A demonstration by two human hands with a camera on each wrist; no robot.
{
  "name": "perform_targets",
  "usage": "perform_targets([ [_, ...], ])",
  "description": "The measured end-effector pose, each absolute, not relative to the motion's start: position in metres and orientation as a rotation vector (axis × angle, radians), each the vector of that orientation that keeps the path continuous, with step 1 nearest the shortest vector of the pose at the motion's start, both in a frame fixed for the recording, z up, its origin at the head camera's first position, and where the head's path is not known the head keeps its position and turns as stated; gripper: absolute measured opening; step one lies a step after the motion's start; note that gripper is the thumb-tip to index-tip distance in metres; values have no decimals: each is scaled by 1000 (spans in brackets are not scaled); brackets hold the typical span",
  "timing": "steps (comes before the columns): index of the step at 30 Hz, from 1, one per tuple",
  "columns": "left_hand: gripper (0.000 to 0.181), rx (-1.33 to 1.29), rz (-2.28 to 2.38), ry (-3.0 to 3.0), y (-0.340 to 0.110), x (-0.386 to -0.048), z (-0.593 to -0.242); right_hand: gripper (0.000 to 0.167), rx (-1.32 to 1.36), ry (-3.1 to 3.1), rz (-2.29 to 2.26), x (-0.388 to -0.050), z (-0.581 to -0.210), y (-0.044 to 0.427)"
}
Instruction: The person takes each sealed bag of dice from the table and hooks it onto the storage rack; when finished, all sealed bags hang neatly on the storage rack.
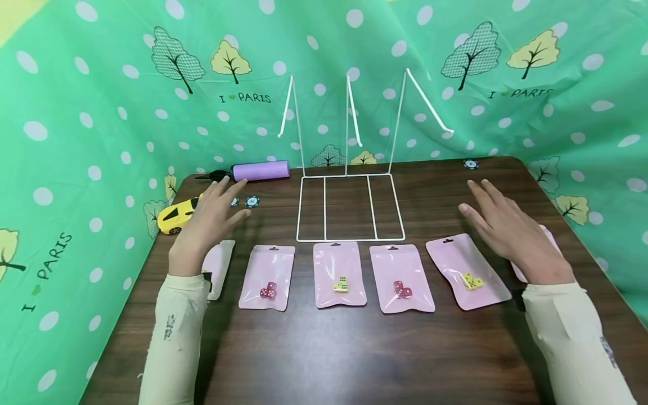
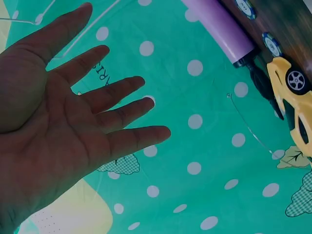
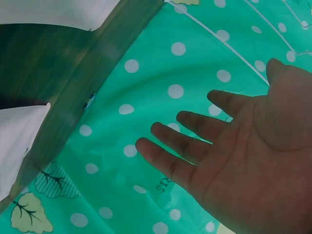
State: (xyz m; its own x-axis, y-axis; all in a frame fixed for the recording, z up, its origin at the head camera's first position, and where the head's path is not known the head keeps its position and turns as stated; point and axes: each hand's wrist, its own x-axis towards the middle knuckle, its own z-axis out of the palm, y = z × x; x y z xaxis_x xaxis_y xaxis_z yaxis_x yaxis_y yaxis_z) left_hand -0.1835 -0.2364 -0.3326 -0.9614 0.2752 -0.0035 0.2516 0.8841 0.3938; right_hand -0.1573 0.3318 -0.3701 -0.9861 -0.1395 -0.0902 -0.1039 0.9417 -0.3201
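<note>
- Cream sleeves (image 1: 174,343) are nearest, at seven and five o'clock.
- Left hand (image 1: 207,222) and right hand (image 1: 513,233) spread, gripping nothing.
- Six pink pouches (image 1: 339,261) make row, six o'clock of wire rack (image 1: 349,175); none hangs, work seems unstarted.

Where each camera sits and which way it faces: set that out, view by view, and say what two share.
Head: worn on the head, facing forward and down at the table, rack and bags; left hand, right hand and sleeved forearms show.
Left wrist: on that wrist, facing the curtain; the left palm and fingers show.
Right wrist: on that wrist, facing the curtain and a strip of table; the right palm and fingers show.
Shared: head and left wrist both show the pump and car.
</note>
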Motion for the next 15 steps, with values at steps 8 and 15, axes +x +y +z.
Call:
perform_targets([
  [8, 68, 578, 614, 2901, -229, -196, -345, 79, -188, 3038, -414, -150, -374, 340],
  [15, 61, 650, 692, 2796, -216, -202, -367, 79, -162, 3029, -453, -146, -377, 347],
])
